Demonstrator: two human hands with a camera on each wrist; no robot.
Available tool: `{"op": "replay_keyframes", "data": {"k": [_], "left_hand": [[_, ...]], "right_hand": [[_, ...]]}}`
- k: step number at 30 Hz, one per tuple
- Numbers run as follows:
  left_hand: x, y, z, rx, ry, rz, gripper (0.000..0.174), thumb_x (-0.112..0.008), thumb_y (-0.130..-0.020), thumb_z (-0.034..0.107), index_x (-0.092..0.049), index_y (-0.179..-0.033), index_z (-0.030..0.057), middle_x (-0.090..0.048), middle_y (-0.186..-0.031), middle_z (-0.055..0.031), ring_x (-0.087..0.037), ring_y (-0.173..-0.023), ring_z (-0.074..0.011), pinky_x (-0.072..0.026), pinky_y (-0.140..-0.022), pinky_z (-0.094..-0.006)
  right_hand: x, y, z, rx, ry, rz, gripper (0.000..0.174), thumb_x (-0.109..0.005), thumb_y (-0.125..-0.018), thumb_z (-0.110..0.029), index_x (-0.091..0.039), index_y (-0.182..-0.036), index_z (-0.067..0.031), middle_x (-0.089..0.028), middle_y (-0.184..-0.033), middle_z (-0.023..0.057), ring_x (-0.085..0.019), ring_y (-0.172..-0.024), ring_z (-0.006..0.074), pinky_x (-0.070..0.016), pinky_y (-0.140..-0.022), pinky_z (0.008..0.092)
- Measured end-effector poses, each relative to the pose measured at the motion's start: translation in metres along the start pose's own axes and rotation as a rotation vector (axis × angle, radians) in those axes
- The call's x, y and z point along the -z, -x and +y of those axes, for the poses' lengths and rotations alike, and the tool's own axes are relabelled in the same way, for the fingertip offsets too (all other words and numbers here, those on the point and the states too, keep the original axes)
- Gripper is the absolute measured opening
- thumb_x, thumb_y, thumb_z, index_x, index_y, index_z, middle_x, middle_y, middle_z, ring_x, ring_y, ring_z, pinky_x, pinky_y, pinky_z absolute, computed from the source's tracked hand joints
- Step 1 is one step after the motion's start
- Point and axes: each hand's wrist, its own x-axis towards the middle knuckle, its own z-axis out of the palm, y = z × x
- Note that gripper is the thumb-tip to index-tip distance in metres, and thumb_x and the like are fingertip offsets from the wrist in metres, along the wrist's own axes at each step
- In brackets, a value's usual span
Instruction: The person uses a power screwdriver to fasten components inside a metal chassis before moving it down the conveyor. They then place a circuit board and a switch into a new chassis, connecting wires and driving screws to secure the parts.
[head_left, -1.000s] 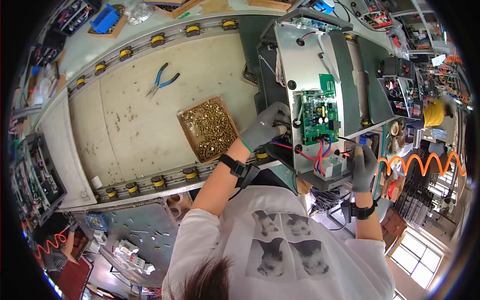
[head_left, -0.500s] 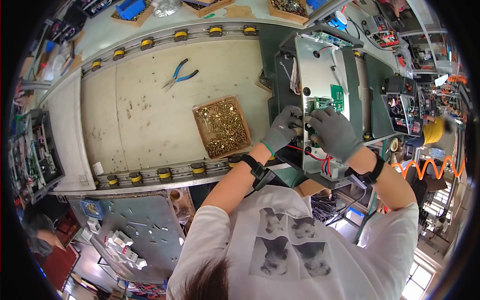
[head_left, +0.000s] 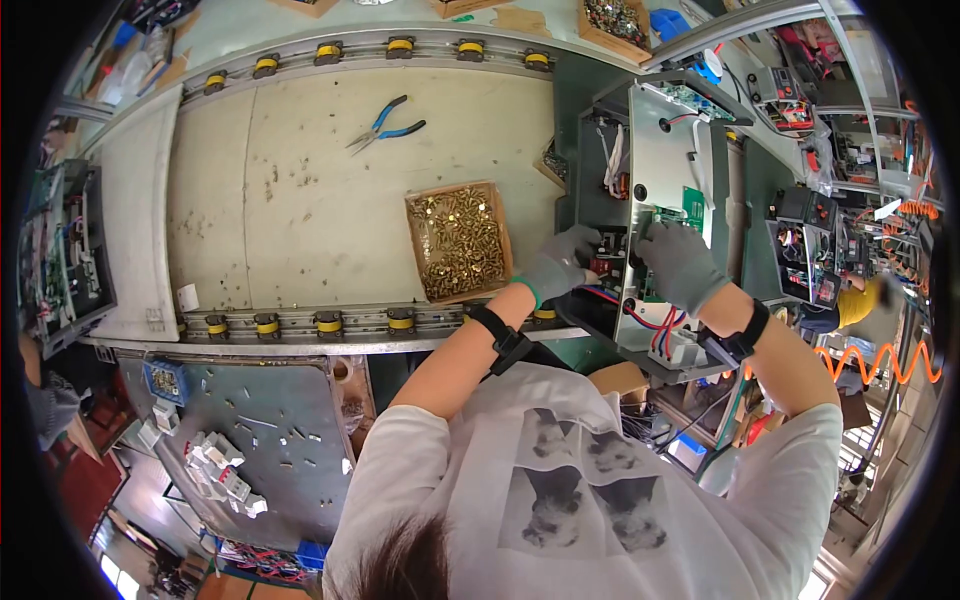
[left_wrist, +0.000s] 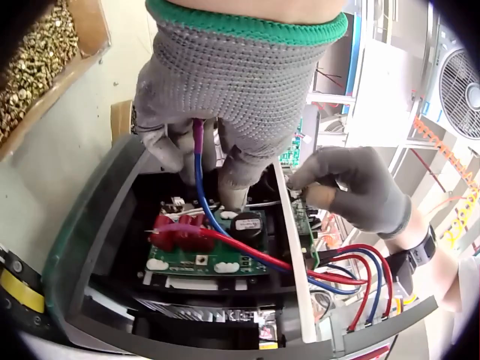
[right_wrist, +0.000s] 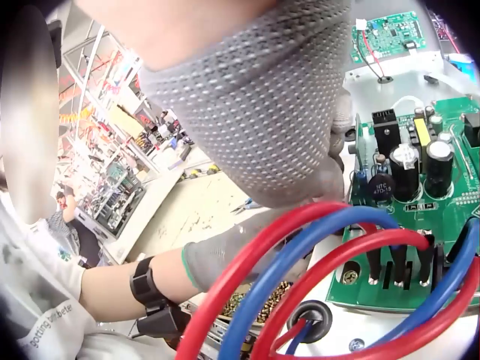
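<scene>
An open dark housing (left_wrist: pixel 112 300) carries an upright silver metal panel (head_left: pixel 652 160) with a green circuit board (right_wrist: pixel 405 225) on its right face. My gloved left hand (head_left: pixel 562 265) reaches into the housing, over an inner green board (left_wrist: pixel 191 264). Its fingers bend down, and the thumb tip is close over that board. A blue wire's purple-sleeved end (left_wrist: pixel 198 136) overlaps these fingers; I cannot tell whether they hold it. My gloved right hand (head_left: pixel 685 265) grips the panel's edge beside the board, fingers curled (left_wrist: pixel 304 184). Red and blue wires (right_wrist: pixel 330 225) loop below it.
A cardboard box of brass screws (head_left: pixel 460 240) sits left of the housing, with blue-handled pliers (head_left: pixel 385 125) farther back. Roller rails (head_left: pixel 330 322) run along the bench's front. Several white blocks (head_left: pixel 220 470) lie on a lower table. An orange coiled hose (head_left: pixel 880 362) hangs at the right.
My right hand has moved from the panel's lower right corner up to its left edge. The panel stands steeper, exposing more of the housing's inside. The head view has shifted, sliding the scene rightward.
</scene>
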Motion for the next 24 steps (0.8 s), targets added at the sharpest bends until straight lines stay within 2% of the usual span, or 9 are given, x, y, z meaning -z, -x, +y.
{"op": "replay_keyframes", "data": {"k": [2,7,10,12,15,18,20,22,24], "left_hand": [[-0.007,-0.004,-0.01,0.005,-0.057,0.017,0.047,-0.071,-0.073,0.005,-0.055,-0.117,0.0078,-0.064,-0.097,-0.0074,-0.061,-0.084,-0.0182,-0.0491,-0.076,-0.0318],[-0.029,-0.022,-0.024,0.015,-0.211,0.113,0.039,-0.071,-0.075,0.009,-0.059,-0.112,0.0068,-0.067,-0.09,-0.0085,-0.062,-0.082,-0.0202,-0.0492,-0.075,-0.0315],[-0.032,-0.027,-0.026,-0.108,0.009,0.113,0.033,-0.068,-0.077,0.006,-0.06,-0.109,0.0067,-0.065,-0.091,-0.0078,-0.062,-0.086,-0.0198,-0.0494,-0.075,-0.0312],[-0.033,-0.028,-0.031,-0.349,0.177,0.17,0.026,-0.065,-0.08,0.005,-0.062,-0.105,0.0074,-0.064,-0.092,-0.0066,-0.062,-0.089,-0.0188,-0.0493,-0.075,-0.0292],[-0.025,-0.021,-0.033,-0.305,0.151,0.273,0.022,-0.064,-0.081,0.005,-0.063,-0.103,0.0079,-0.062,-0.091,-0.0057,-0.061,-0.088,-0.0177,-0.049,-0.074,-0.027],[-0.014,-0.007,-0.014,-0.182,-0.034,0.167,0.022,-0.063,-0.082,0.004,-0.062,-0.103,0.0083,-0.063,-0.091,-0.0059,-0.061,-0.085,-0.0165,-0.0488,-0.074,-0.0267],[-0.016,-0.006,-0.009,-0.189,0.005,0.179,0.02,-0.062,-0.083,0.006,-0.063,-0.103,0.008,-0.062,-0.09,-0.0065,-0.059,-0.08,-0.0186,-0.0487,-0.074,-0.028],[-0.014,-0.001,0.016,-0.508,-0.341,0.527,0.022,-0.061,-0.079,0.003,-0.062,-0.101,0.0072,-0.061,-0.092,-0.0105,-0.057,-0.08,-0.0283,-0.0483,-0.075,-0.0362],[-0.02,0.0,0.043,-0.616,-0.361,0.501,0.022,-0.061,-0.08,0.005,-0.061,-0.102,0.0068,-0.061,-0.094,-0.0112,-0.057,-0.082,-0.0299,-0.0477,-0.077,-0.0384]], "right_hand": [[0.002,0.008,-0.001,-0.011,0.009,-0.038,0.021,-0.061,-0.07,-0.006,-0.064,-0.091,-0.0093,-0.058,-0.092,0.0098,-0.06,-0.089,0.0271,-0.0497,-0.075,0.0379],[-0.008,0.024,0.001,-0.143,-0.075,0.154,0.019,-0.062,-0.067,-0.005,-0.061,-0.086,-0.009,-0.057,-0.09,0.0105,-0.061,-0.084,0.0281,-0.0496,-0.069,0.0384],[0.009,0.037,0.005,-0.242,-0.004,0.314,0.016,-0.06,-0.068,-0.004,-0.06,-0.083,-0.0105,-0.056,-0.089,0.0096,-0.06,-0.082,0.0288,-0.0485,-0.065,0.0385],[0.03,0.057,0.019,-0.284,-0.053,0.39,0.016,-0.059,-0.069,-0.003,-0.06,-0.082,-0.0114,-0.056,-0.088,0.0084,-0.059,-0.082,0.0283,-0.0479,-0.065,0.0385],[0.029,0.077,0.021,-0.319,-0.102,0.471,0.016,-0.057,-0.069,-0.002,-0.06,-0.082,-0.0123,-0.055,-0.086,0.0062,-0.059,-0.082,0.0275,-0.047,-0.065,0.0387],[0.028,0.085,0.02,-0.297,-0.089,0.493,0.018,-0.057,-0.07,-0.002,-0.06,-0.084,-0.0124,-0.055,-0.084,0.0048,-0.057,-0.083,0.026,-0.0462,-0.067,0.0384],[0.022,0.082,0.025,-0.271,-0.038,0.572,0.021,-0.056,-0.071,-0.002,-0.06,-0.088,-0.0127,-0.055,-0.085,0.0048,-0.057,-0.084,0.0254,-0.046,-0.068,0.0373],[0.018,0.079,0.031,-0.273,-0.036,0.568,0.024,-0.055,-0.072,-0.004,-0.061,-0.093,-0.0139,-0.055,-0.087,0.0046,-0.056,-0.085,0.0254,-0.0456,-0.07,0.0365],[0.018,0.071,0.032,-0.099,0.005,0.705,0.025,-0.057,-0.073,-0.007,-0.061,-0.096,-0.0146,-0.056,-0.089,0.0052,-0.056,-0.083,0.0251,-0.0452,-0.07,0.0358]]}}
